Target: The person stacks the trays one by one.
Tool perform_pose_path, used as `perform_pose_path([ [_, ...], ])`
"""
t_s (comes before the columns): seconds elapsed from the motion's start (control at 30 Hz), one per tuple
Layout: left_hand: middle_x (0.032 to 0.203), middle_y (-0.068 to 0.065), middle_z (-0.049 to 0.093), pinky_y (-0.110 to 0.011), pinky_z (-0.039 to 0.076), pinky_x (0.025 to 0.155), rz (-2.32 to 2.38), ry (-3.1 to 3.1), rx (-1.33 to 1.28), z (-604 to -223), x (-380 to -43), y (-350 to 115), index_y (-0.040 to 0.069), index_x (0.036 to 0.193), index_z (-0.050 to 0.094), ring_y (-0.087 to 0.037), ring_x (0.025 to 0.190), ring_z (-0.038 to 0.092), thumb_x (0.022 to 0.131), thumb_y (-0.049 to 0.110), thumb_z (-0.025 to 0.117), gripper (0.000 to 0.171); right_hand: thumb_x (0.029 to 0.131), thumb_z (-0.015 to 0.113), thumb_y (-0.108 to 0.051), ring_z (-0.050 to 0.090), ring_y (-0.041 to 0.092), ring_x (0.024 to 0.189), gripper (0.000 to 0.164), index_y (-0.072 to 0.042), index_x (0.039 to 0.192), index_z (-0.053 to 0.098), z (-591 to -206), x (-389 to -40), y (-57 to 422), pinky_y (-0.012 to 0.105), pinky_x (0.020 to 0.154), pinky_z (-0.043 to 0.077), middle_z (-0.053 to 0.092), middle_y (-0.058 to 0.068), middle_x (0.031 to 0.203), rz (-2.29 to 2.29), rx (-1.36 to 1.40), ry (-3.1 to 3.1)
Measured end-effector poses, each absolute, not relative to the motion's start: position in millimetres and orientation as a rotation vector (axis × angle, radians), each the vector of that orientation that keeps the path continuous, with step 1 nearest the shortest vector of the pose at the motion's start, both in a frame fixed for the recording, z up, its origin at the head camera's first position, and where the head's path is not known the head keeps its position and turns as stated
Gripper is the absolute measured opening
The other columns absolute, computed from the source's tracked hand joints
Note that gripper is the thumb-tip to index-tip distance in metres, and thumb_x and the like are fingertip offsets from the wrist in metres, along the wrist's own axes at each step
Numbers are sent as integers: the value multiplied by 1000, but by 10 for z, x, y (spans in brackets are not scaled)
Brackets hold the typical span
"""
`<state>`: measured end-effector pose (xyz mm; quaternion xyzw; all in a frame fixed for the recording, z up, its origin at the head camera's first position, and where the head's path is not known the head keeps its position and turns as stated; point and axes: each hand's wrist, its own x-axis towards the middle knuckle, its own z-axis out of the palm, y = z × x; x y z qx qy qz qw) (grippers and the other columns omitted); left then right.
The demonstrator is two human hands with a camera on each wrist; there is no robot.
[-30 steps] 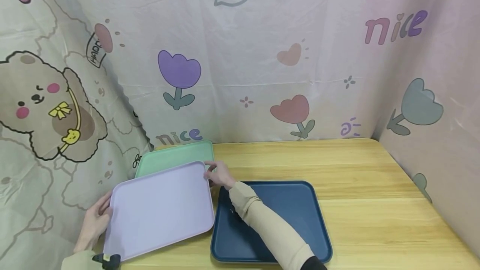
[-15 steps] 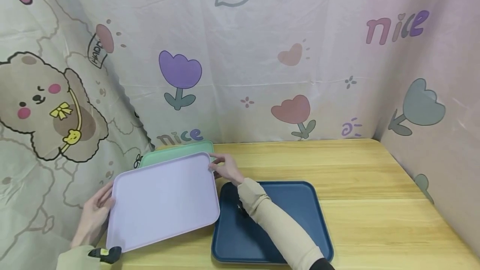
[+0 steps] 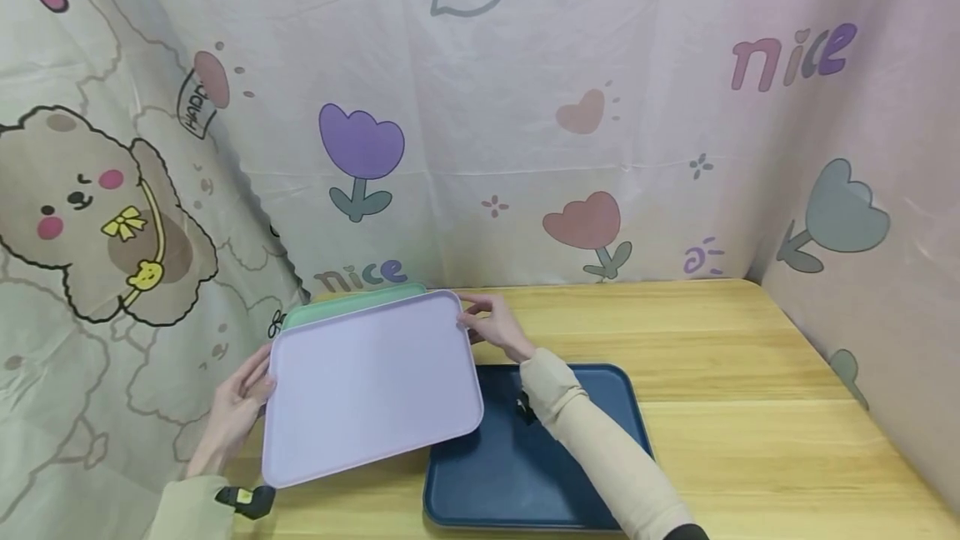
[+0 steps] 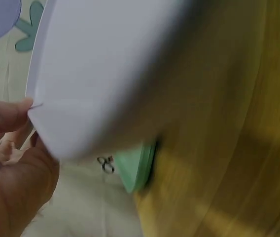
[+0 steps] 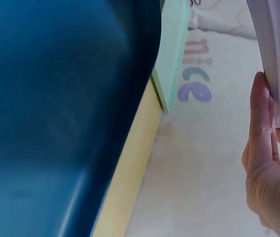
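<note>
A lilac tray (image 3: 371, 390) is held up in the head view, tilted with its right side higher. My left hand (image 3: 238, 407) grips its left edge, and in the left wrist view the thumb (image 4: 12, 114) lies at the rim. At the upper right corner my right hand (image 3: 497, 327) pinches the tray between thumb and fingers, as the right wrist view shows too. Below and to the right lies a dark blue tray (image 3: 525, 473) on the table, its upper left part hidden by the lilac one. Behind, only a strip of a green tray (image 3: 352, 307) shows.
The wooden table (image 3: 750, 407) runs to the right of the blue tray. A printed cloth (image 3: 480, 107) hangs along the back and both sides. In the right wrist view the blue tray fills the left half, with the green tray (image 5: 174, 49) beyond it.
Both hands have carried the lilac tray to the right and a little up. It now overlaps the blue tray in the head view and covers more of the green one.
</note>
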<state>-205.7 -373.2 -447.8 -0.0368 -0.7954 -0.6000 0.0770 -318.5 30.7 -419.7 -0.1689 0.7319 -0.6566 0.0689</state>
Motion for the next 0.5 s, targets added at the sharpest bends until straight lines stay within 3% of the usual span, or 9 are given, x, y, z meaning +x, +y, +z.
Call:
perform_pose_path([
  [0.23,164,-25,14,-9,55,87,-1936,-2306,-220,-4478,-2109,-3489,-3,158,15,15,111,59,106,13,48,64,94,64,-3,73,17,69,47,1,141,56,-4142,-3167,631,38,69,65,69,22,102,-1954,-473,2187],
  [0.4,164,-8,26,-14,57,87,-2025,-2257,-276,-4493,-2125,-3316,-4,158,15,10,112,61,105,10,50,65,94,65,-2,74,18,70,47,3,140,55,-4141,-3137,882,40,69,65,72,23,100,-1961,-499,2181],
  [0.5,165,-16,21,-17,58,88,-2067,-2252,-324,-4480,-2138,-3200,-5,158,13,8,113,63,105,9,49,65,94,65,-2,75,18,71,48,3,141,55,-4148,-3101,1049,41,70,65,73,21,99,-1969,-512,2177],
])
